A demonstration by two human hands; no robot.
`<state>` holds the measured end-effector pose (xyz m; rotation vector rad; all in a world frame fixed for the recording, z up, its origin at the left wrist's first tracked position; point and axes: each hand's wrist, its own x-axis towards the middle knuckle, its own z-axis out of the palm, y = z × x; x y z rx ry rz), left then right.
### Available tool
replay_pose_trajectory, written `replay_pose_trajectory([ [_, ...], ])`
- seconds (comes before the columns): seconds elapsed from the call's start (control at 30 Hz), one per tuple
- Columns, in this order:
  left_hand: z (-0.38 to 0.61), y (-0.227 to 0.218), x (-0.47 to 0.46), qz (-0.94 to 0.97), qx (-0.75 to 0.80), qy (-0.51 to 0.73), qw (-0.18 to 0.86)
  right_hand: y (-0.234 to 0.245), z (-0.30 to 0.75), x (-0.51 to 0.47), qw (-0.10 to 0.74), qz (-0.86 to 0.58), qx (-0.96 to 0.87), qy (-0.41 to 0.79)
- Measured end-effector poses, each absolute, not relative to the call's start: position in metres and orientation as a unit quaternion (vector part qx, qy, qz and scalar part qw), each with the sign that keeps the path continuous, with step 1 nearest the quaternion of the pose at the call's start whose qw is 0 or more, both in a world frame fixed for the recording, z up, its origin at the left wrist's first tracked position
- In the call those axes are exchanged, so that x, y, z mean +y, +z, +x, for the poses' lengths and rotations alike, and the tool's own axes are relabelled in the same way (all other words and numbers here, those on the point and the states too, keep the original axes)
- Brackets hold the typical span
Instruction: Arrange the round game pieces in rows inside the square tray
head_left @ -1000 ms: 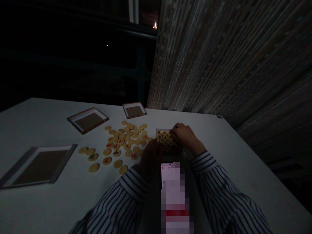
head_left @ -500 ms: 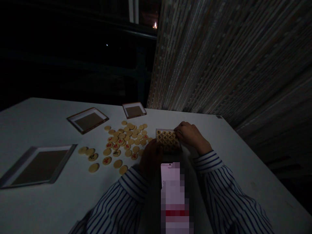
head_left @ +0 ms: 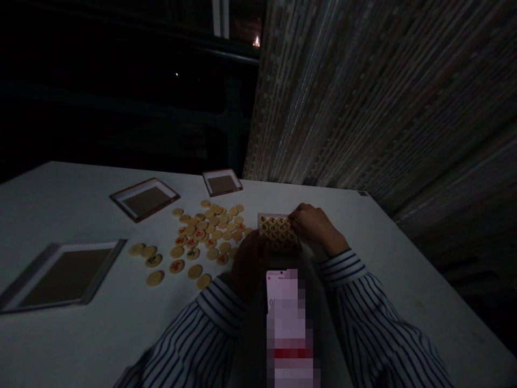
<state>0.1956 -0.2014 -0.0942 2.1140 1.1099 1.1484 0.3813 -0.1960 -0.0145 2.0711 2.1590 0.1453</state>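
In the head view, a small box (head_left: 276,248) stands on the table, with rows of round wooden xiangqi pieces (head_left: 281,228) in it, several marked in black. My left hand (head_left: 248,264), in deep shadow, curls against the box's left side and grips it there. Above the box's far right corner is my right hand (head_left: 317,226), its fingertips pressed together; whatever they hold is hidden. Left of the box lie many loose xiangqi pieces (head_left: 176,266), most plain side up, some showing red or black characters.
A lit phone (head_left: 277,285), partly pixelated, lies in front of the box. Three shallow framed trays stand left and behind: a large tray (head_left: 67,275), a middle tray (head_left: 145,199) and a small tray (head_left: 222,183). A string curtain (head_left: 343,91) hangs beyond the white table (head_left: 388,280).
My right hand has shifted very slightly at the box's far right corner. My left hand, the box and the loose pieces look the same.
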Motion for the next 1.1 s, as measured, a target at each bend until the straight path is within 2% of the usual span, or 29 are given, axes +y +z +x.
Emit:
replay_pose_trajectory([
  [0.43, 0.196, -0.101, -0.201, 0.776, 0.409, 0.434, 0.208, -0.009, 0.38, -0.201, 0.074, 0.682, 0.726, 0.042],
  [0.87, 0.195, -0.095, -0.201, 0.785, 0.406, 0.412, 0.22, -0.025, 0.385, -0.246, -0.011, 0.657, 0.753, 0.023],
  [1.1, 0.196, -0.098, -0.198, 0.782, 0.409, 0.415, 0.22, -0.036, 0.384, -0.256, 0.013, 0.658, 0.751, 0.046],
])
